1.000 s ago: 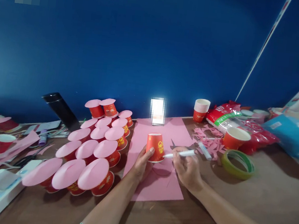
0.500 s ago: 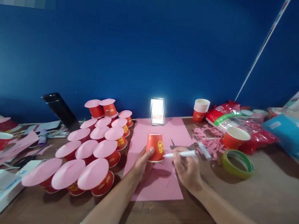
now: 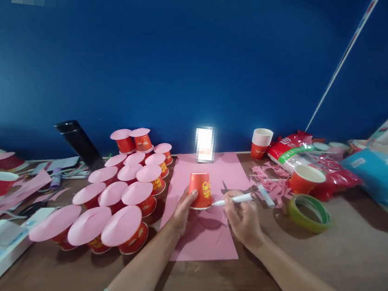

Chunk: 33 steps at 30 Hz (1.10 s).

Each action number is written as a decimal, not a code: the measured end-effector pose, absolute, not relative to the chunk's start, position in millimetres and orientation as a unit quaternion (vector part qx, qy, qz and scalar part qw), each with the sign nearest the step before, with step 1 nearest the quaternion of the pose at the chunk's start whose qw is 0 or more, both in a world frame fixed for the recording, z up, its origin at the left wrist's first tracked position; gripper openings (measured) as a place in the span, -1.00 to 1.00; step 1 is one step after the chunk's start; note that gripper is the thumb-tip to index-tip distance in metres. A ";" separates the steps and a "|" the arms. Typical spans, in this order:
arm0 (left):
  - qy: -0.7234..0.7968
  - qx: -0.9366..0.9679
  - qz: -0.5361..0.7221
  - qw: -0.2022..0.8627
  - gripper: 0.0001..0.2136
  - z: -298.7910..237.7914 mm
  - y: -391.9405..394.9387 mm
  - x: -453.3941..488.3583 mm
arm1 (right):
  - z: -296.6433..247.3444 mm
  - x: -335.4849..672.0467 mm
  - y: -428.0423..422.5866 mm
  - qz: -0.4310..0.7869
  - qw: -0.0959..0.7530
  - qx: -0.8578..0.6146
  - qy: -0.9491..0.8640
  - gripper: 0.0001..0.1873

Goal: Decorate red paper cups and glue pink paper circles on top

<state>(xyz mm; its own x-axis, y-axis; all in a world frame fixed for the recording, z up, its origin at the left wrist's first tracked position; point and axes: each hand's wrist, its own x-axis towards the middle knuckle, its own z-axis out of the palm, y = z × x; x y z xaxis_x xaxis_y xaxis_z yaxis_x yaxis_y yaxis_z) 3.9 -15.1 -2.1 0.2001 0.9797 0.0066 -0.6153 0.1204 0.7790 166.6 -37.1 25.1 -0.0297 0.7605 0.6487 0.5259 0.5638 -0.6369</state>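
Paper cup (image 3: 200, 189), red and upside down, stands on the pink sheet (image 3: 204, 240) in the middle of the table (image 3: 270, 275). The left hand (image 3: 183, 212) is clamped on its near left side. The right hand (image 3: 243, 219) is closed around a white pen (image 3: 235, 199), its tip touching the sheet at the cup's right rim. Left of the sheet sit many red cups with pink paper tops (image 3: 122, 225). To the right lie a green tape ring (image 3: 308, 213) and pink scraps (image 3: 273, 185).
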 end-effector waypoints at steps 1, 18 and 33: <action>0.273 0.339 0.573 0.694 -0.66 -1.3 -15.6 3.7 | 24.9 166.5 -37.1 0.110 0.529 -0.453 -0.709 -0.78; 0.254 0.334 0.539 0.731 -0.61 -1.3 -17.0 3.0 | 26.2 165.9 -37.2 0.092 0.544 -0.453 -0.700 -0.77; 0.271 0.356 0.553 0.702 -0.68 1.9 -16.1 2.6 | 24.8 165.9 -35.0 0.105 0.522 -0.438 -0.724 -0.75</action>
<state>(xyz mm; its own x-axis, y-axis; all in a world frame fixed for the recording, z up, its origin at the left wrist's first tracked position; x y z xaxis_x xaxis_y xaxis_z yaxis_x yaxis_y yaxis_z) 2.6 -16.1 1.9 0.2410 0.9704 0.0128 -0.5833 0.1343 0.8011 165.9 -35.0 24.8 -0.0715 0.7439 0.6645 0.5246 0.5947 -0.6093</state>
